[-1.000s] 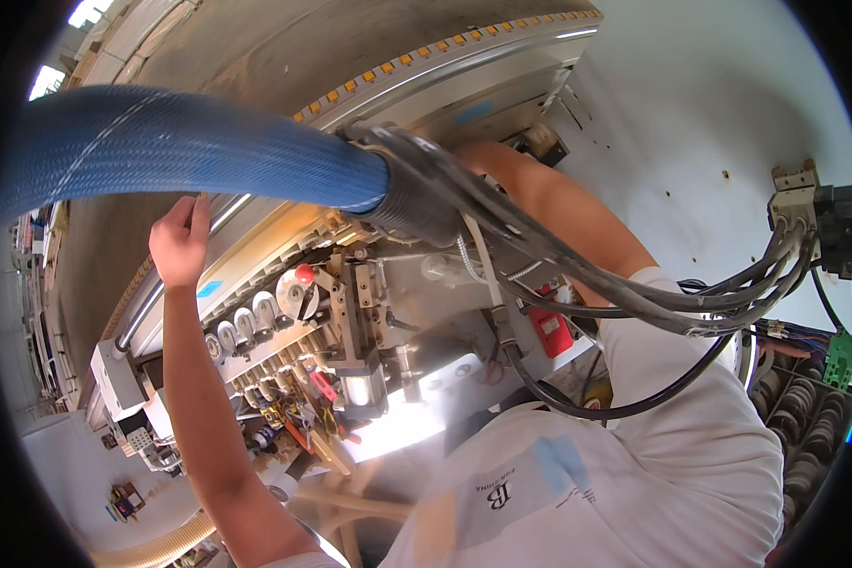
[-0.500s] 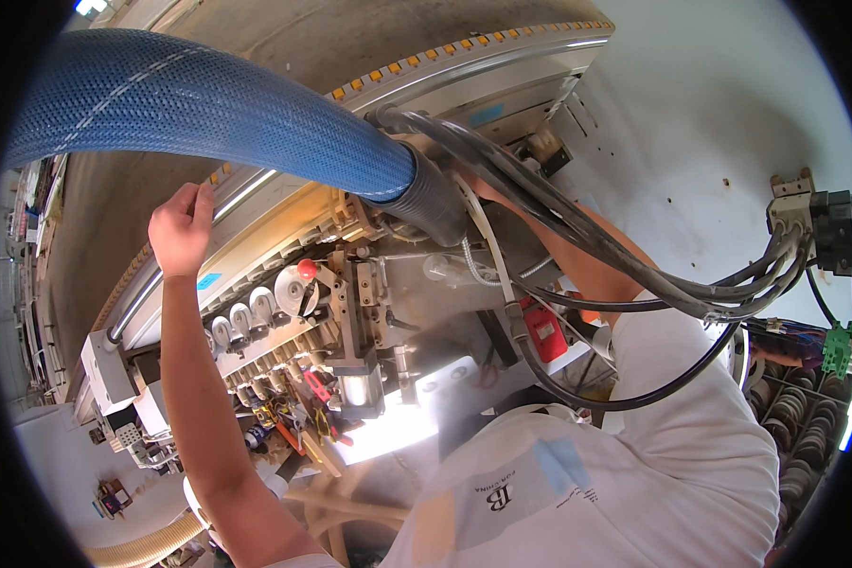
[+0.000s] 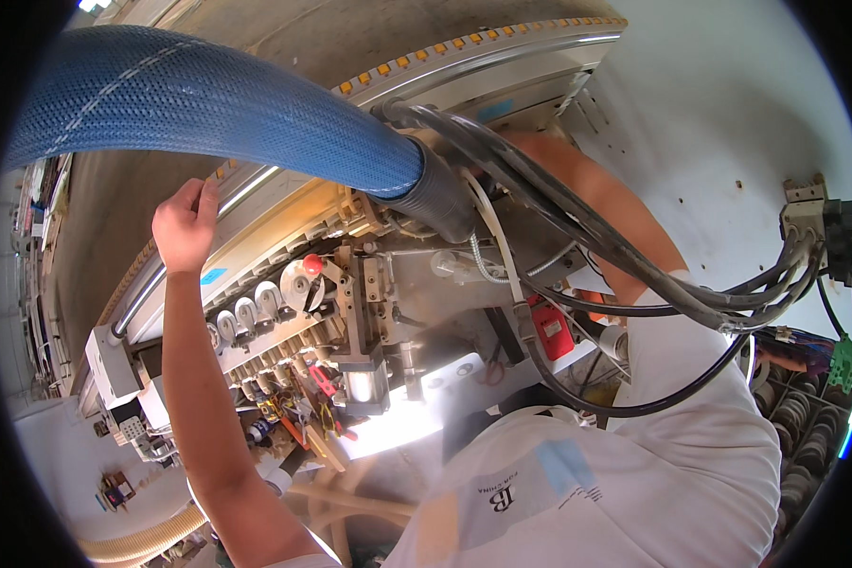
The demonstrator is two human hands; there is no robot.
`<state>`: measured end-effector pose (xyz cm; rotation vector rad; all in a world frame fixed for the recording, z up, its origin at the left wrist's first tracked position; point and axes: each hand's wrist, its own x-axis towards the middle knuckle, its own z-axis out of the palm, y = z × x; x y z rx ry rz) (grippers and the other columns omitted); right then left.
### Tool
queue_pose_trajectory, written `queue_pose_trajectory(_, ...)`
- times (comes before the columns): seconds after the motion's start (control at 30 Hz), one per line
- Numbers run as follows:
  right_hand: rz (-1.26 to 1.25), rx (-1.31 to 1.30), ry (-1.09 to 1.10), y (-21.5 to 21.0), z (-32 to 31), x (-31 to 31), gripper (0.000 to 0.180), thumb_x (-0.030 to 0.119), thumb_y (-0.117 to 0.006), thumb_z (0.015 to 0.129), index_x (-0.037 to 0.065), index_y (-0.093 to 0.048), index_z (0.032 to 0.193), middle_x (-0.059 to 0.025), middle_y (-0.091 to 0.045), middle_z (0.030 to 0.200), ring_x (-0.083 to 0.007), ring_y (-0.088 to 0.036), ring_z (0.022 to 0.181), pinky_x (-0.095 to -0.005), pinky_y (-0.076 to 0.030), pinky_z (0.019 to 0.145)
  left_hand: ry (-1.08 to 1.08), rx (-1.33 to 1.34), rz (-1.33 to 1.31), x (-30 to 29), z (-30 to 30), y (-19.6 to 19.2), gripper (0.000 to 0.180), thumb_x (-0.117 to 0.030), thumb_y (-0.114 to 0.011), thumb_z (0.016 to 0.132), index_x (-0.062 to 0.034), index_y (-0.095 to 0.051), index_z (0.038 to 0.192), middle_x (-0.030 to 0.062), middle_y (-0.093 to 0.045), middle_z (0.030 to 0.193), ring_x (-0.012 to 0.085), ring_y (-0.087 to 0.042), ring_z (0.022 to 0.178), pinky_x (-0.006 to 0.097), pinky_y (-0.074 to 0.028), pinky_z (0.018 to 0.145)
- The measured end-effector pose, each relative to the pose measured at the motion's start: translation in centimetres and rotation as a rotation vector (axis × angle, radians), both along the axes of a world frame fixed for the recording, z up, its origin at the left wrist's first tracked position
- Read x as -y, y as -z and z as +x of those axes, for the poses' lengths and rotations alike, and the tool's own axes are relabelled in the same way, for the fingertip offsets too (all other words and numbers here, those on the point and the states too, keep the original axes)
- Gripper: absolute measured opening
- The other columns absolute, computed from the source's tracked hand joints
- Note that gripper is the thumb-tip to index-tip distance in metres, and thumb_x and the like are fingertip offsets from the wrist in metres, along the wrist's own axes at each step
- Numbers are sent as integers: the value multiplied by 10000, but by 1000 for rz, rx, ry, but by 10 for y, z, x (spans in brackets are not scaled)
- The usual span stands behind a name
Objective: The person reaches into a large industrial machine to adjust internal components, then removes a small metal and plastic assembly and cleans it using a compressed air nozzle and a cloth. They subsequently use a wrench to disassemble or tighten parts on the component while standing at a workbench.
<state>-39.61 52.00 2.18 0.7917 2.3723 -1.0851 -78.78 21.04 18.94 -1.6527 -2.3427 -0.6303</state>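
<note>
My left hand reaches up on a raised arm, and its fingers curl over the edge of a long metal rail on the machine. My right arm stretches up behind a bundle of black cables. Its hand is hidden behind the cables and the thick blue ribbed hose. Below the rail lies the machine's open works: a row of round rollers, a red knob and a metal cylinder.
A red block hangs off the cables at centre. A grey electrical box with a green connector sits at the right edge. A white panel fills the upper right. A beige ribbed hose curves at lower left.
The blue hose now fills more of the upper left as the view has shifted. My left hand stays on the rail edge, and my right arm stays behind the cables.
</note>
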Motion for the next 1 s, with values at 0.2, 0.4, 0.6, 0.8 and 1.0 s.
queue_pose_trajectory(0.2,-47,177,19,-37,16,-2,949,686,-729,731,54,-565,1419,-158,-579,1432,-315,-536,1321,-419,-388,1103,49,18,-4,-20,4,5,324,-278,-627,984,-21,-630,787,84,-481,573,173,-400,518,342,-384,524)
queue_pose_trajectory(0.4,75,-67,12,-22,11,14,800,546,-785,732,35,-625,1327,-188,-694,1222,-336,-630,1171,-404,-456,1040,32,-1,-4,-2,-2,-6,310,-262,-630,979,-26,-628,778,88,-491,575,176,-412,510,343,-387,522)
queue_pose_trajectory(0.6,641,-550,221,45,48,48,634,421,-802,703,55,-672,1205,-175,-713,1079,-365,-632,1097,-442,-459,1024,35,67,28,-22,13,0,318,-296,-647,942,-48,-626,745,138,-528,598,317,-476,522,386,-423,537)
queue_pose_trajectory(0.8,882,-781,251,5,53,87,516,369,-813,705,132,-688,1146,-99,-692,1017,-321,-624,1063,-462,-444,1025,62,11,45,-18,11,-1,317,-256,-637,964,-28,-612,746,107,-493,571,226,-424,502,365,-396,526)
queue_pose_trajectory(1.0,861,-476,-45,11,49,47,447,409,-762,789,163,-700,1157,-109,-716,1002,-334,-660,1028,-476,-540,829,97,64,73,-22,9,6,306,-291,-633,959,-48,-649,775,125,-536,590,275,-493,513,375,-429,542)
